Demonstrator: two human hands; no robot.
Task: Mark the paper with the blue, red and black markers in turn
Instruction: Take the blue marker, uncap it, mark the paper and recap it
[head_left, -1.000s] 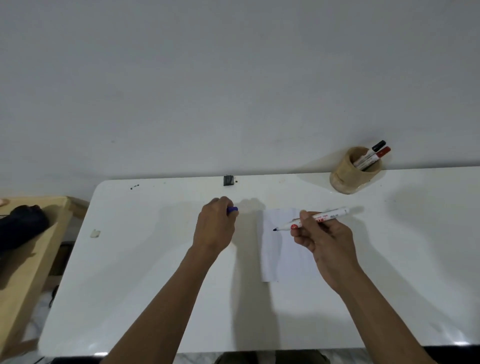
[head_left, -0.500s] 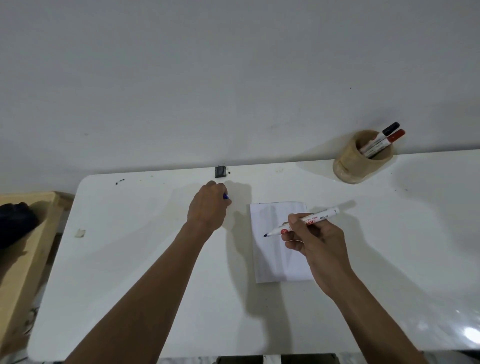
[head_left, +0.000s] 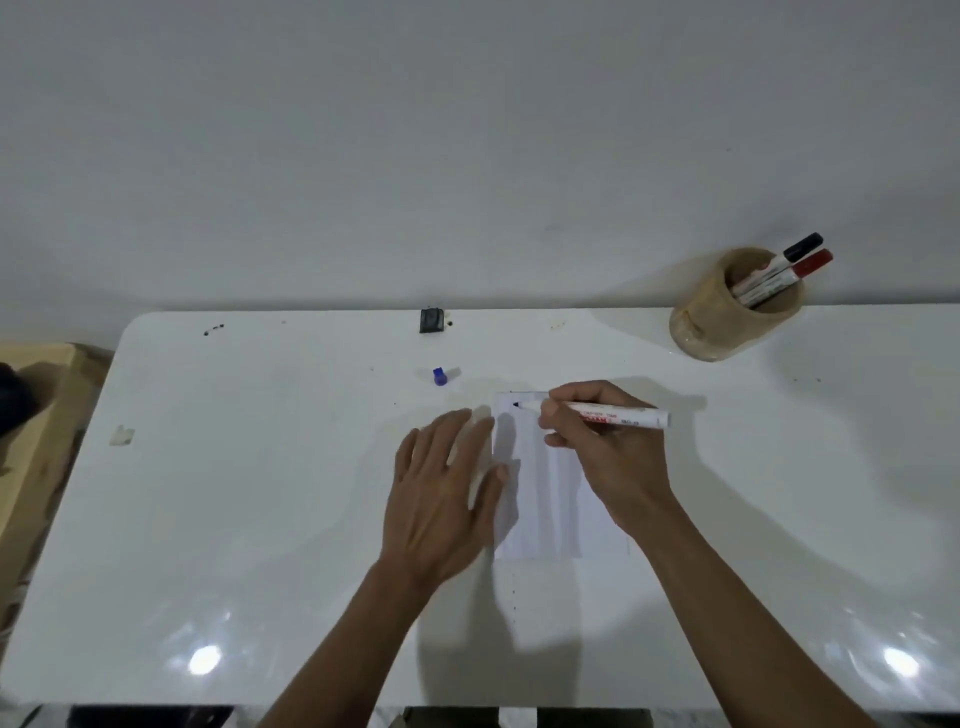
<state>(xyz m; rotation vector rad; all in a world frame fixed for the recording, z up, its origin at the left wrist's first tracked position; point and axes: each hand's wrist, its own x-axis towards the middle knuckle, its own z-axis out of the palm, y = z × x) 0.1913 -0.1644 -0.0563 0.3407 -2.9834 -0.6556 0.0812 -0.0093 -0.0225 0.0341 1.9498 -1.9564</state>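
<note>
Blue cap (head_left: 439, 375) off and lying on the table (head_left: 260, 519), right hand (head_left: 608, 452) gripping the blue marker (head_left: 597, 414) with its tip at the paper's (head_left: 540, 499) top corner, left hand (head_left: 441, 493) flat beside its edge: first mark only starting, red (head_left: 789, 275) and black (head_left: 779, 260) untouched in the cup (head_left: 711, 332)

Plain grey-white wall (head_left: 467, 145) fills the upper half, unmarked apart from faint scuffs. Glossy white counter (head_left: 234, 519) with rounded corners butts against it, two bright light reflections near the front edge, small dark specks on the surface, a small black block (head_left: 431, 320) at the back edge. Light wooden furniture (head_left: 36, 431) just beside the counter's left end, a dark object (head_left: 13, 400) on it, too cropped to identify.
</note>
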